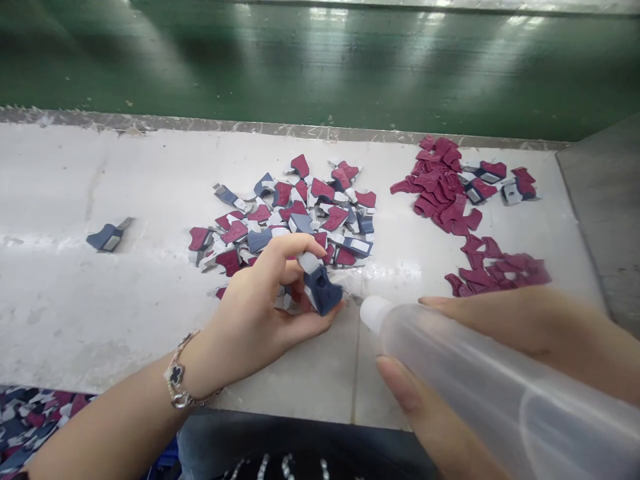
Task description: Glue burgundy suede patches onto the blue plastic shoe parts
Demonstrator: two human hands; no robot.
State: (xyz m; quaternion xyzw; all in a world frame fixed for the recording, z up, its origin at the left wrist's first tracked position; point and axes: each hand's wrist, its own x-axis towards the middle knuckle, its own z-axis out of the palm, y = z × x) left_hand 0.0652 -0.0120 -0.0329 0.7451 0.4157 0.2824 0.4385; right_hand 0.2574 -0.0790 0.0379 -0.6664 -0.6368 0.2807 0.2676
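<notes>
My left hand (260,313) is closed around a small dark blue plastic piece with a grey-white end (320,287), held between thumb and fingers just above the white table (100,300). My right hand (500,353) grips a translucent squeeze bottle (475,387). Its white nozzle (373,310) points left, close to the blue piece. Right behind my left hand lies a heap of several red, blue and white pieces (300,220).
Two piles of red pieces (445,187) (500,270) lie at the right, with a few blue-and-red ones (493,177) beside them. A single blue piece (107,235) lies at the left. A green belt (320,67) runs behind the table. A bin of pieces (30,417) shows bottom left.
</notes>
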